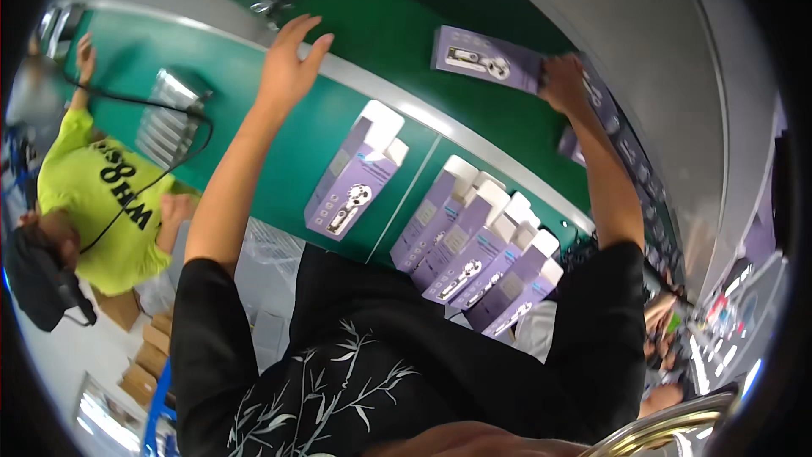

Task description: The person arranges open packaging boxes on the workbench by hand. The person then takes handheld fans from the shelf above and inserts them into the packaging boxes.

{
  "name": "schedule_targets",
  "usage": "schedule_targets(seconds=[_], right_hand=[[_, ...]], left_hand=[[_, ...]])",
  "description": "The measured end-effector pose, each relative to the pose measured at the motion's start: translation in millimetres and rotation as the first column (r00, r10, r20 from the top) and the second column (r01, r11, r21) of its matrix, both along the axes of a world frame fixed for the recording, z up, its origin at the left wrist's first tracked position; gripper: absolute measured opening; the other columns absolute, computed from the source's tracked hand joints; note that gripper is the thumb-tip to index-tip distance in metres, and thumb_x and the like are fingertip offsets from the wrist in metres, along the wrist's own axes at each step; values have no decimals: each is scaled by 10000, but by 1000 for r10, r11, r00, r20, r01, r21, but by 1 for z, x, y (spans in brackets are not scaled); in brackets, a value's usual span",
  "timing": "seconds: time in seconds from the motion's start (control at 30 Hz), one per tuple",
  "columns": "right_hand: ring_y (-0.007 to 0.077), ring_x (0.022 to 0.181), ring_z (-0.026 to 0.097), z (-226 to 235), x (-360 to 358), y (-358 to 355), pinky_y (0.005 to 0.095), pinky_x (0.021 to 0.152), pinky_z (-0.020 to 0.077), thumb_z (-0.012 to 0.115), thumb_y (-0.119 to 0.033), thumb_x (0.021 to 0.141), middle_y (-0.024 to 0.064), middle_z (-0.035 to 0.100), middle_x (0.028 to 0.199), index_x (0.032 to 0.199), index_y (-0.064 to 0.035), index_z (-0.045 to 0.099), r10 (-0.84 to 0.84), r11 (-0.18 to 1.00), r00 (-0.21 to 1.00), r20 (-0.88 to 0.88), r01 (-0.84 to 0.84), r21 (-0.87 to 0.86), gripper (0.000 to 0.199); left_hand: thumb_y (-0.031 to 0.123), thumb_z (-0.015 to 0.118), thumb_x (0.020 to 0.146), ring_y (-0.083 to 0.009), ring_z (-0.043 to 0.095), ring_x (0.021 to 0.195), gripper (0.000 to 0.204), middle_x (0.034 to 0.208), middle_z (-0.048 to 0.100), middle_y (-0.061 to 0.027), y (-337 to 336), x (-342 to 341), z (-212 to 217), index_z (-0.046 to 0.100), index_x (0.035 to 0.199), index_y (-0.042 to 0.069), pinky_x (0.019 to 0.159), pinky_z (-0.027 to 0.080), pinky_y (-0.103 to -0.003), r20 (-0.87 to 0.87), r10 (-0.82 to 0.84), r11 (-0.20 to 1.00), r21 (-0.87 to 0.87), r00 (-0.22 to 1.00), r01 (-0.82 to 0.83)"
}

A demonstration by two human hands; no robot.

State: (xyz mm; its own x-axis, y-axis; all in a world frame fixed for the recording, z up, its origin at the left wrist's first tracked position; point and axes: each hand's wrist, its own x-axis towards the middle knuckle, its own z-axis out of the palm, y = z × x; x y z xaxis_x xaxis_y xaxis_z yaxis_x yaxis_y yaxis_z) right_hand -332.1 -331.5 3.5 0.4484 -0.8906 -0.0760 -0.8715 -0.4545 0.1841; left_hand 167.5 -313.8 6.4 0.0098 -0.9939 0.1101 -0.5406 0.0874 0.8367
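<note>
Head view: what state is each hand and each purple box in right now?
Left hand: open, fingers spread, holding nothing, above the grey rail at the green belt's edge.
Right hand: touching the end of the flat purple cardboard box; whether it grips is unclear.
Flat purple cardboard box: closed, lying flat on the belt.
Single purple carton: white top flap open.
Cluster of purple cartons: white flaps open, packed side by side.

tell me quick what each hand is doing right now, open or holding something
Left hand: open, fingers spread, holding nothing, above the green belt.
Right hand: on the flat purple box; grip cannot be told.
</note>
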Motion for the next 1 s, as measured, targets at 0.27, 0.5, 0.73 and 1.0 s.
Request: schedule_targets(seconds=[0.27, 0.5, 0.73, 1.0], right_hand=[[417, 952, 625, -30, -15, 67, 502, 887, 479, 708, -220, 695, 185, 687, 993, 1038, -43, 658, -296, 948, 955, 13, 292, 129, 388], [408, 952, 652, 27, 113, -92, 489, 833, 528, 538, -134, 874, 207, 687, 1007, 1023, -62, 675, 13, 948, 1000, 26, -20, 317, 215], [314, 1103, 632, -17, 380, -209, 427, 923, 508, 593, -161, 861, 105, 706, 1100, 1039, -145, 719, 334, 851, 907, 255, -407, 332, 218], [304, 1093, 570, -8, 335, -178, 431, 1015, 427, 762, -312, 654, 81, 681, 1039, 1060, -132, 718, 354, 894, 933, -63, -318, 317, 446]], left_hand=[[238, 692, 885, -428, 452, 1310, 581, 1441, 446, -247, -52, 5, -33, 488, 1396, 49, 1080, 403, -453, 286, 175, 966, -235, 942, -108], [392, 776, 767, -503, 224, 1435, 954, 1536, 242, -347, -113, 4, -78, 302, 1498, 2, 1126, 235, -633, 835, 253, 918, -47, 488, -394], [66, 658, 788, -524, 255, 1397, 769, 1509, 218, -365, -91, -20, -38, 307, 1459, -66, 1143, 265, -564, 240, 275, 929, -314, 931, -193], [125, 620, 805, -520, 387, 1291, 645, 1359, 446, -336, -216, -7, -48, 442, 1411, -8, 1092, 266, -638, 302, 624, 779, -314, 721, -543]])
